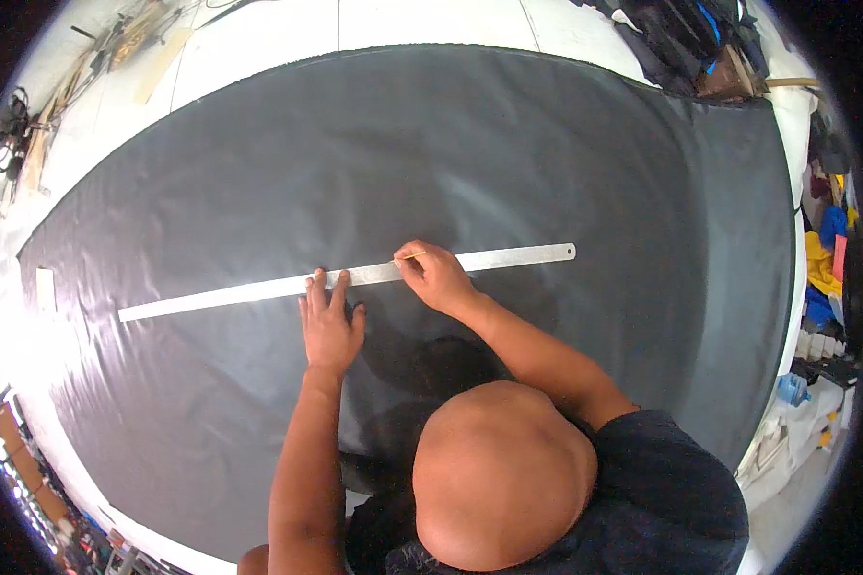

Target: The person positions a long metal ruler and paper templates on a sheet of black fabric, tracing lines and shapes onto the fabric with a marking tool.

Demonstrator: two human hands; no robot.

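A long metal ruler (211, 298) lies slantwise across a large black sheet (288, 192) of smooth, slightly shiny material. My left hand (330, 331) rests with fingers spread, the fingertips pressing on the ruler near its middle. Just to the right, my right hand (438, 281) pinches a thin yellowish pencil-like stick (411, 256) at the ruler's upper edge. Whether its tip touches the sheet is too small to tell. The ruler's right end, with a small hole, extends past my right hand.
The sheet covers most of a white table (403, 24). A small pale rectangle (45, 289) lies at its left. Dark cloth items (676, 43) are heaped at the top right. Cables (11, 129) hang at the left; coloured cloths (820, 259) and a blue bottle (793, 389) are at the right.
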